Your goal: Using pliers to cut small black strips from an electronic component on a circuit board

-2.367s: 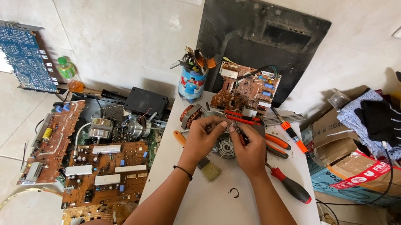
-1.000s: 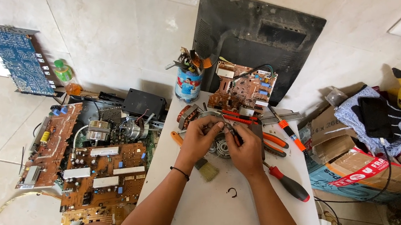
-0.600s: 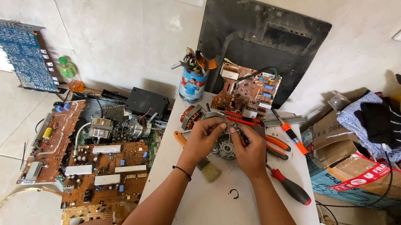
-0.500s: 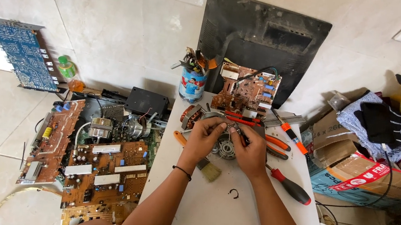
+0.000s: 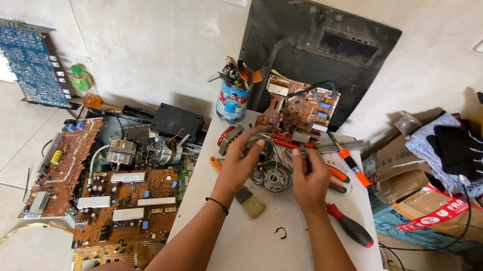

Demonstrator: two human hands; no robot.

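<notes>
Both my hands are over a small round motor part with copper windings, lying on a white table. My left hand pinches a grey metal piece at the part's upper left. My right hand grips a thin dark tool whose tip points at the part's right side. A brown circuit board stands just behind them. Beneath my left wrist lies a small paintbrush.
Orange-handled pliers and a screwdriver lie right of my hands, a red-and-black screwdriver nearer. A tin of tools and a black monitor shell stand behind. Circuit boards cover the floor at left; cardboard boxes sit at right.
My hands have stayed over the motor part with only small finger movements. The view shifted slightly.
</notes>
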